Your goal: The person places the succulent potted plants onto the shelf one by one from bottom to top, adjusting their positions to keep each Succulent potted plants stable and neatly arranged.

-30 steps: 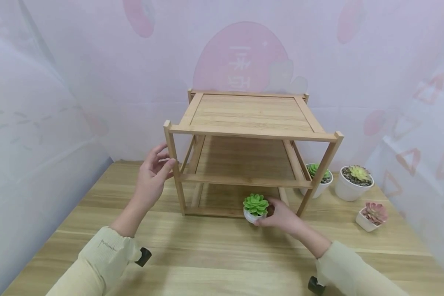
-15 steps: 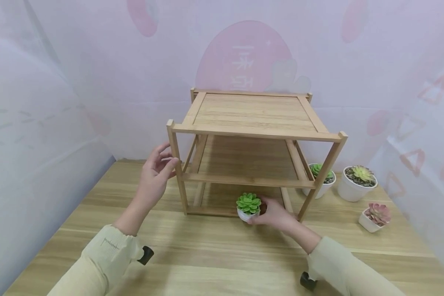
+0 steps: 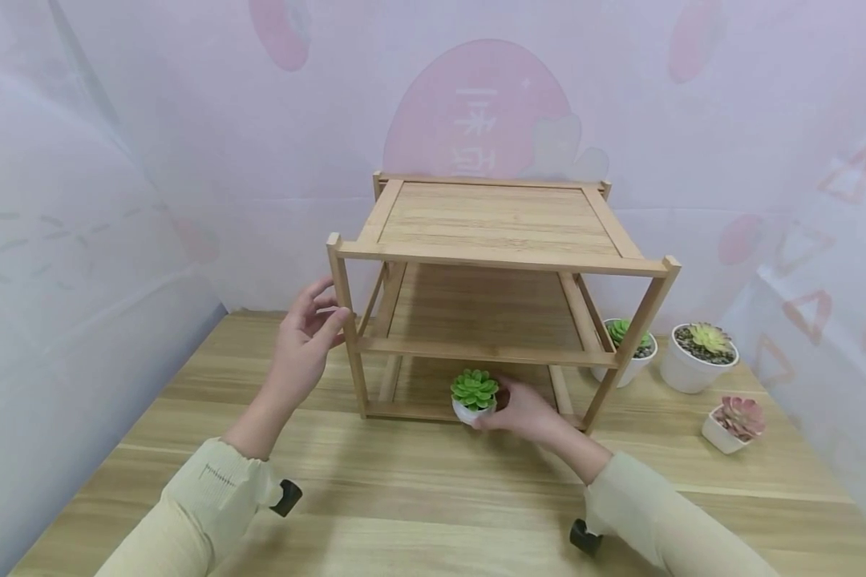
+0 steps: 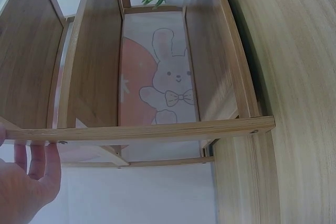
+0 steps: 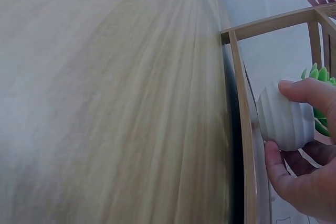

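A wooden shelf rack (image 3: 505, 216) with a top board and two lower boards stands on the table. My left hand (image 3: 305, 340) holds its front left post (image 3: 341, 280), thumb in front and fingers behind. A small green succulent in a ribbed white pot (image 5: 286, 119) is in my right hand (image 3: 532, 413), gripped between thumb and fingers at its side. The pot is at the front of the bottom board (image 3: 433, 381), right of its middle line in the left wrist view's opening. Whether its base touches the board cannot be told.
To the rack's right stand a green succulent in a white pot (image 3: 631, 370), a yellow-green one in a larger white pot (image 3: 685, 369) and a pink one in a small white pot (image 3: 722, 433). Printed cloth (image 3: 296, 144) hangs behind and at both sides.
My right hand has carried the potted succulent left and slightly inward over the bottom board's front edge. My left hand keeps its hold on the post. The view has shifted slightly.
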Tool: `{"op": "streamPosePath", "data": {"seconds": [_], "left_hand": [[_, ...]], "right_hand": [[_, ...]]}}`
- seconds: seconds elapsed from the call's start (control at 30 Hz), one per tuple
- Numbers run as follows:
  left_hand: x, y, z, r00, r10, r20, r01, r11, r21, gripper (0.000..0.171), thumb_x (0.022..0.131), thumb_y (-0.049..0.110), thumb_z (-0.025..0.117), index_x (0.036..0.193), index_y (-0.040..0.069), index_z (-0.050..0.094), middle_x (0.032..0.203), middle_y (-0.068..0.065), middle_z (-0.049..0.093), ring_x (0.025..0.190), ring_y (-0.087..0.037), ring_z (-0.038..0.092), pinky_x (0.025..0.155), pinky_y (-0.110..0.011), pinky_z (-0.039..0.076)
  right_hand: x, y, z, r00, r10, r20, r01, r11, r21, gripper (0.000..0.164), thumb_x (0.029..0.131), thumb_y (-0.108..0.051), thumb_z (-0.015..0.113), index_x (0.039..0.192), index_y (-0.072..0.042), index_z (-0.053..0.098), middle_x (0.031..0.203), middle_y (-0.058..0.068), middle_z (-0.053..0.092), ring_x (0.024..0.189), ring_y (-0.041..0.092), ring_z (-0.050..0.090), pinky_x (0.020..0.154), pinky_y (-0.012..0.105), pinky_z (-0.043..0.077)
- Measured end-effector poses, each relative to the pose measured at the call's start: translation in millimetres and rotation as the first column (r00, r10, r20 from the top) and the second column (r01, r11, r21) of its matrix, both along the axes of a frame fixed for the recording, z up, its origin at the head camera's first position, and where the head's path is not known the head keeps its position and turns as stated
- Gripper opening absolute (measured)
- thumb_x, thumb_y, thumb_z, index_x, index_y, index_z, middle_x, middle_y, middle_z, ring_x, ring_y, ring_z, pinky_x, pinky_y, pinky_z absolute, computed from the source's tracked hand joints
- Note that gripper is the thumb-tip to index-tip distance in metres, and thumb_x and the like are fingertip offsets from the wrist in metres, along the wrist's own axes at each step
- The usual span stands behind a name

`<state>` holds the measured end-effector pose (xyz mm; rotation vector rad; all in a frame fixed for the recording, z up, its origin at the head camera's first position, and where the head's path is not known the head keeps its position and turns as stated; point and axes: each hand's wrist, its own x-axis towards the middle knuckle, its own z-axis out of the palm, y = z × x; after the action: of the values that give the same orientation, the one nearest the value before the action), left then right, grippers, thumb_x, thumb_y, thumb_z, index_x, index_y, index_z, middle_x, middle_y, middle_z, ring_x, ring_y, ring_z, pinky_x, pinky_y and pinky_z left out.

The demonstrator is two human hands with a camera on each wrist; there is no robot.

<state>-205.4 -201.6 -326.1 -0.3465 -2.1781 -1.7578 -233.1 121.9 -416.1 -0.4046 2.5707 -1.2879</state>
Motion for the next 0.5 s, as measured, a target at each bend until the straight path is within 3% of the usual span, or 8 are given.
{"op": "streamPosePath", "data": {"seconds": [0.33, 0.5], "left_hand": [[0.8, 0.7, 0.8, 1.0, 0.01, 0.01, -0.01, 1.0, -0.006, 0.051, 0.109, 0.012, 0.051, 0.157, 0.008, 0.034, 0.131, -0.015, 0.051, 0.115, -0.014, 0.058, 0.091, -0.027, 0.054], [0.8, 1.0, 1.7, 1.0, 0.009, 0.01, -0.009, 1.0, -0.005, 0.052, 0.109, 0.012, 0.052, 0.157, 0.007, 0.033, 0.131, -0.015, 0.051, 0.115, -0.013, 0.057, 0.091, -0.026, 0.054]], "right_hand": [[-6.4, -15.7, 0.4, 1.0, -0.004, -0.002, 0.004, 0.997, -0.071, 0.082, 0.08, -0.019, 0.088, 0.148, 0.005, 0.047, 0.124, 0.016, 0.064, 0.111, 0.029, 0.061, 0.091, 0.045, 0.053], [-9.5, -22.8, 0.8, 0.999, -0.03, 0.014, 0.03, 0.998, -0.055, 0.086, 0.08, -0.02, 0.088, 0.151, 0.002, 0.044, 0.128, 0.018, 0.061, 0.113, 0.031, 0.059, 0.091, 0.046, 0.053]]}}
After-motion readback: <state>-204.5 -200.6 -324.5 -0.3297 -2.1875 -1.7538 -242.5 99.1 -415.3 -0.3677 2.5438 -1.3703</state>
